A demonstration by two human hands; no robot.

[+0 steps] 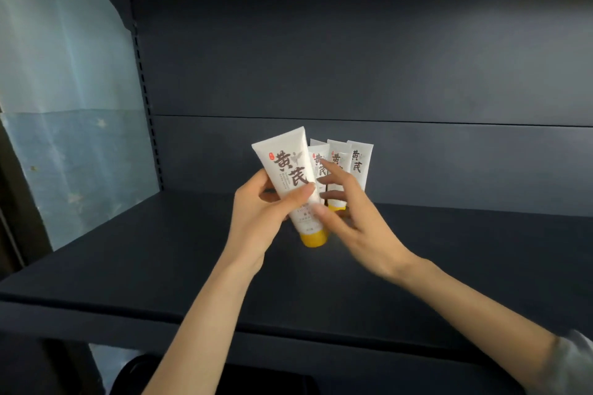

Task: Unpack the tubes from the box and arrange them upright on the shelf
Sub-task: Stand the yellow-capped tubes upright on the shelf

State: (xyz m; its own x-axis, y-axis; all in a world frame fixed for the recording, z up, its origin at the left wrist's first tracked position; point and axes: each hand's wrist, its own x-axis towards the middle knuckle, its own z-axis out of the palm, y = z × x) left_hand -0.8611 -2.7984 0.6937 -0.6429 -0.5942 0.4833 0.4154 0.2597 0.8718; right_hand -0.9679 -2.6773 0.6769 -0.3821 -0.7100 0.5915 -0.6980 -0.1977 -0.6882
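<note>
While tilted leftward above the dark shelf (160,250), a white yellow-capped tube (288,179) is clasped by the left hand (256,218); the right hand (353,212), fingers spread, touches it before the standing tubes (361,160).

Shop: slotted gondola shelf (192,266), tubes (359,163)

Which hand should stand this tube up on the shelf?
Probably the left hand: its fingers already grip the tilted tube, cap down. The right hand is open beside it.
</note>
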